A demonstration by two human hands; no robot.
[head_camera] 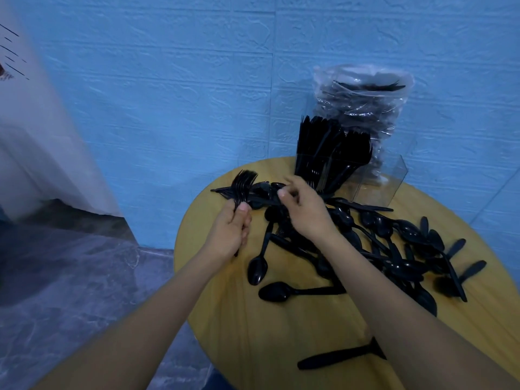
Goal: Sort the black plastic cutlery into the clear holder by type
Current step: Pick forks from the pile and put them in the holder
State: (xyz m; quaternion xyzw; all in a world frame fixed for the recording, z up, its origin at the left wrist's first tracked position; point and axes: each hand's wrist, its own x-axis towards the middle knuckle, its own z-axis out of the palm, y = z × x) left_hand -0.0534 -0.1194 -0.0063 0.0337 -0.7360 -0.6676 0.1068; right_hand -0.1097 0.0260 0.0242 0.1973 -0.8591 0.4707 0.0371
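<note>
The left hand point(229, 235) is clamped around a bunch of forks point(243, 184), thumb pressed over the handles, tines fanned up and pointing toward 12 o'clock off the surface's point(233, 327) left edge. The right hand point(305, 212) sits just beside it at 3 o'clock, fingers curled over the far end of the cutlery heap; its thumb and fingertips seem to pinch one black piece lying flat, though which kind it is cannot be told. The two hands are close but not touching.

The holder point(394, 178), clear and boxy, stands at the surface's far edge, at about 1 o'clock from the right hand. Its left compartment is packed with upright black cutlery point(323, 147), handles down; the compartment on the right, at 3 o'clock of that, shows only clear walls. Behind the holder, against the blue wall point(168, 94), stands a clear bag point(363, 99) filled with more black pieces.

Loose spoons point(394, 249) sprawl in a tangled pile from under the right hand out toward 4 o'clock. Two spoons lie apart from the pile nearer the person, one point(257, 270) bowl-down toward 6 o'clock, one point(275, 291) lying crosswise. A knife point(334, 357) lies alone at the near edge, partly hidden by the right forearm.
</note>
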